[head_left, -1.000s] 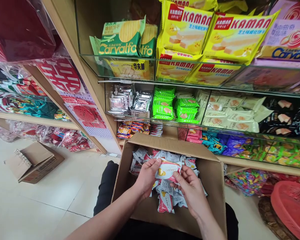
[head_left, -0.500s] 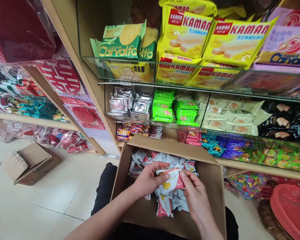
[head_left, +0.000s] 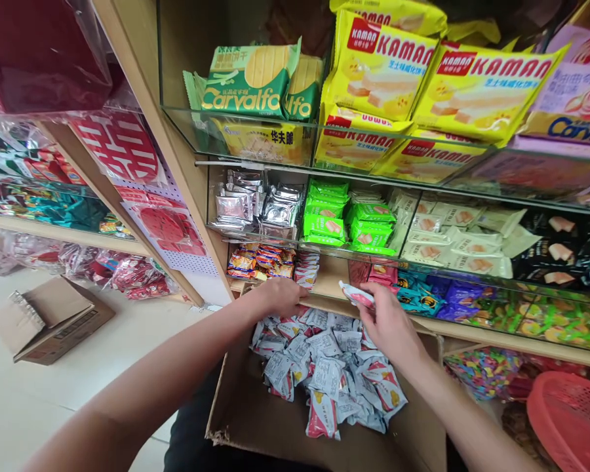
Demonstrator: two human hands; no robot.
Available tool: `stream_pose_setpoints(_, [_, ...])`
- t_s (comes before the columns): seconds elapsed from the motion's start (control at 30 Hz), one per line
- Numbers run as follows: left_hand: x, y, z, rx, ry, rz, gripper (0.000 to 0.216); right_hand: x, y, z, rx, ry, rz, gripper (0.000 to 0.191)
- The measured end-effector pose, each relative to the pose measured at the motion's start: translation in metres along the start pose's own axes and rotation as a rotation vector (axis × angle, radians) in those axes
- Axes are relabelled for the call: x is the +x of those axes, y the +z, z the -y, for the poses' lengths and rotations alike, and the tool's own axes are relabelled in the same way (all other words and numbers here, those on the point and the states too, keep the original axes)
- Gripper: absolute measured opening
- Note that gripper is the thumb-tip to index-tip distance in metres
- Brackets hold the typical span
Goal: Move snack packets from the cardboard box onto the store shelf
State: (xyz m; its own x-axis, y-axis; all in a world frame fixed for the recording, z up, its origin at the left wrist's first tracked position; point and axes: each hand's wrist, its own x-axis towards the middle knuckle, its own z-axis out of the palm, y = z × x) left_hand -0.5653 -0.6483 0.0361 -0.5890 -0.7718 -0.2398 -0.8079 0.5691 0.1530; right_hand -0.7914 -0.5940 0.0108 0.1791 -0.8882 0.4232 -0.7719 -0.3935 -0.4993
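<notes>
My right hand (head_left: 391,321), in the head view, is closed in a pinch on one white-and-red packet (head_left: 356,295). The packet is tilted just above the far flap (head_left: 327,304) of the cardboard carton (head_left: 263,423), its right end in my grip, its left end free. My left hand (head_left: 282,298) is at the same flap, fingers bent downward; the fingertips are hidden, so I cannot tell whether they grip anything. Packets of like print (head_left: 324,377) lie heaped inside the carton.

Handling, in my judgement: a light pinch near the sealed end suits this packet, since a hard squeeze could crush the contents or split the seam.

Edges: the glass front (head_left: 324,248) of the tier above stands over the lower wooden shelf (head_left: 332,275); my knuckles should pass under that glass and over the flap. Room for moving runs along the wood, between a row of small packets (head_left: 306,270) and some pink packets (head_left: 383,272). The row sits close to my left fingers; a sideways knock could upset it.
</notes>
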Motion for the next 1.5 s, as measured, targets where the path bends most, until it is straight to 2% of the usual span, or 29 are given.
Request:
stream_pose_setpoints(0.07, [0.004,0.000,0.001,0.033,0.030,0.067,0.038,0.025,0.011,-0.013,-0.143,-0.072,0.191,0.030])
stream_pose_setpoints(0.2, [0.003,0.000,-0.003,0.070,0.037,0.051,0.039,0.071,0.048,-0.027,-0.254,-0.084,0.515,0.032])
stream_pose_setpoints(0.4, [0.004,0.005,0.006,0.002,0.000,-0.038,0.031,0.116,0.119,-0.030,-0.201,-0.112,0.682,0.029])
stream_pose_setpoints(0.53, [0.006,0.006,0.008,0.011,0.000,-0.043,0.031,0.122,0.144,-0.031,-0.216,-0.082,0.691,0.037])
stream_pose_setpoints(0.73, [0.006,-0.002,0.004,-0.011,-0.012,-0.026,0.032,0.126,0.155,-0.037,-0.257,-0.020,0.720,0.024])
stream_pose_setpoints(0.9, [0.008,-0.001,0.004,0.007,-0.017,-0.012,0.031,0.125,0.164,-0.041,-0.259,0.013,0.712,0.025])
stream_pose_setpoints(1.23, [0.006,0.005,0.003,0.021,-0.020,0.000,0.032,0.114,0.167,-0.041,-0.272,0.059,0.645,0.026])
stream_pose_setpoints(1.4, [0.005,0.004,0.002,0.023,-0.010,-0.016,0.035,0.114,0.163,-0.041,-0.246,0.006,0.631,0.040])
stream_pose_setpoints(1.5, [0.007,0.004,0.004,0.030,-0.012,-0.021,0.035,0.117,0.165,-0.042,-0.229,-0.025,0.646,0.039])
